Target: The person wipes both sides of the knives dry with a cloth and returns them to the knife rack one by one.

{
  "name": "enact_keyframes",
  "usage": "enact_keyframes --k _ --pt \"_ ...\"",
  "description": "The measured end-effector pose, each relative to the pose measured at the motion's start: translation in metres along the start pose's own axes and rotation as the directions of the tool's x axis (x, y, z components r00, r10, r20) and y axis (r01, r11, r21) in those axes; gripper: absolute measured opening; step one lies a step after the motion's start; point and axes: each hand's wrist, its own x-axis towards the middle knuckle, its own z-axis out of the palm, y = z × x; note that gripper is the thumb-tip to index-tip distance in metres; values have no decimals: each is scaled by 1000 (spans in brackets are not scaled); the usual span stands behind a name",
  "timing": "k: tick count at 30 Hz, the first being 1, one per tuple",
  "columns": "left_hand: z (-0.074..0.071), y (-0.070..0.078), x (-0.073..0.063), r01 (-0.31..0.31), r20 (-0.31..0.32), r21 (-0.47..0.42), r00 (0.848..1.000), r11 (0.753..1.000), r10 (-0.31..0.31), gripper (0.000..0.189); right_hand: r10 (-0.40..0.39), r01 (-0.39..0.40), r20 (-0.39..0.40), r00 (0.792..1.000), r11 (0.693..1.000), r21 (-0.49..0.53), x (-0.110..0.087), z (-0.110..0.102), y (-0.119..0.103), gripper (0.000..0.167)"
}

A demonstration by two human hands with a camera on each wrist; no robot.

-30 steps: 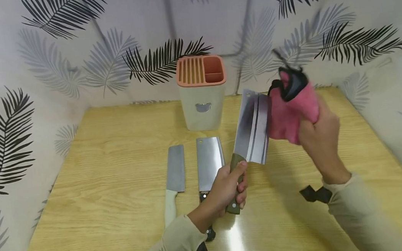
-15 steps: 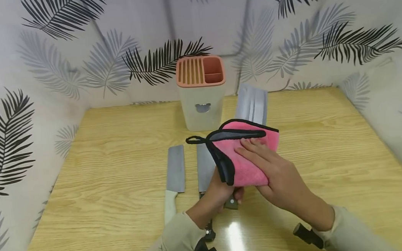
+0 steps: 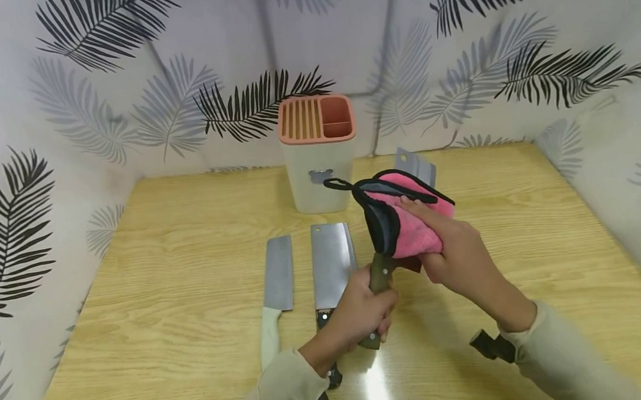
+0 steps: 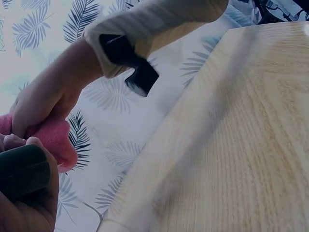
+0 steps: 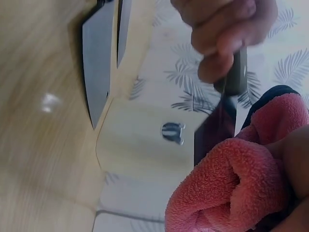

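Observation:
My left hand (image 3: 367, 310) grips the olive-green handle of a cleaver (image 3: 379, 276), held up over the table with its blade pointing away. My right hand (image 3: 458, 246) holds a folded pink cloth (image 3: 417, 231) with black edging and a loop, wrapped over the blade. Only the blade's far end and a bit near the handle show past the cloth in the head view. The right wrist view has the cloth (image 5: 231, 186) bunched around the blade (image 5: 217, 128). In the left wrist view, the handle's butt (image 4: 24, 171) sticks out of the left fist.
A black-handled cleaver (image 3: 331, 263) lies flat beside the left forearm, partly covered by it. Left of it lies a knife with a pale handle (image 3: 278, 276). A cream knife holder with an orange slotted top (image 3: 320, 188) stands at the back of the wooden table (image 3: 181, 263).
The right hand swung the cloth in from the right onto the blade near the handle, then slid it up toward the blade's far end. The left hand keeps its hold on the cleaver.

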Motion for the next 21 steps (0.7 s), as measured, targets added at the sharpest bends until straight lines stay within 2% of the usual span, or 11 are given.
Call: enact_keyframes --k 4,8,10,12,14,15,17,19,20,21 --pt "2 -1 -3 28 10 -12 1000 1000 -28 11 41 -41 -20 999 999 -6 12 -5 11 62" --pt "3 -2 -5 42 21 -4 999 999 -42 11 79 -81 -72 994 997 -20 26 -9 28 56" --pt "3 -2 -5 44 31 -5 999 999 -44 11 112 -114 -112 987 993 -11 33 -12 38 51" --pt "2 -3 -5 46 46 -13 998 999 -45 12 178 -176 -164 970 984 24 41 -17 49 37" --pt "0 -3 -5 56 54 -31 997 998 -54 12 287 -269 -229 930 957 106 47 -24 58 21" --pt "-2 -3 -6 60 57 -34 997 998 -58 13 340 -308 -273 900 939 154 50 -28 63 17" --pt "-5 -1 -5 68 62 -59 996 996 -65 15 453 -370 -351 819 886 281 54 -36 69 20" --pt "-9 2 -4 80 62 -96 995 992 -74 22 539 -368 -414 734 827 426 56 -43 71 22" --pt "-10 3 -4 81 65 -112 995 990 -74 30 568 -342 -439 696 800 493 57 -46 70 20" --pt "-12 4 -4 80 68 -128 995 989 -72 36 586 -304 -460 667 778 550 58 -49 69 19"
